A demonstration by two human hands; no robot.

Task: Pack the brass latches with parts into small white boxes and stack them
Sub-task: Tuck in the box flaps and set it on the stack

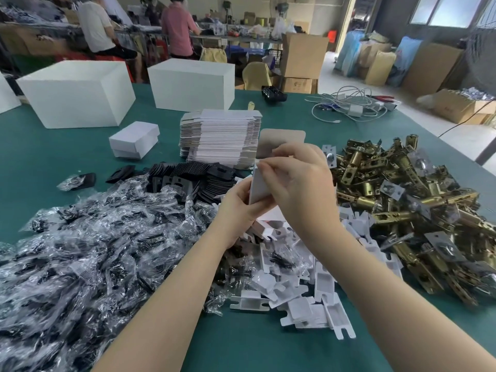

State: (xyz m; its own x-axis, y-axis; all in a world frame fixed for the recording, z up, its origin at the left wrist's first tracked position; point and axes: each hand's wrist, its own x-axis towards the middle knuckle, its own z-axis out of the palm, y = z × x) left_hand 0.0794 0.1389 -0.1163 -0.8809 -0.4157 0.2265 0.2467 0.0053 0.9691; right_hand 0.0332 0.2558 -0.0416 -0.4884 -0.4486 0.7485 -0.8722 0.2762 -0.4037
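Both my hands hold a small white box (258, 188) upright above the middle of the table. My left hand (241, 204) grips its lower left side. My right hand (298, 181) pinches its top edge, where a brown flap (281, 140) stands open. A heap of brass latches (408, 210) lies to the right. Clear bags of black screws (88, 242) cover the left. Black plates (193, 175) sit behind them. White card inserts (303, 291) lie below my hands. A stack of flat box blanks (220, 135) stands behind the box. Two closed small boxes (134, 139) are stacked at the left.
Two large white cartons (77, 89) (192, 83) stand at the back of the green table (255, 350). White cables and chargers (351, 104) lie at the back right. Two people sit at another bench beyond. Cardboard cartons stand on the floor to the right.
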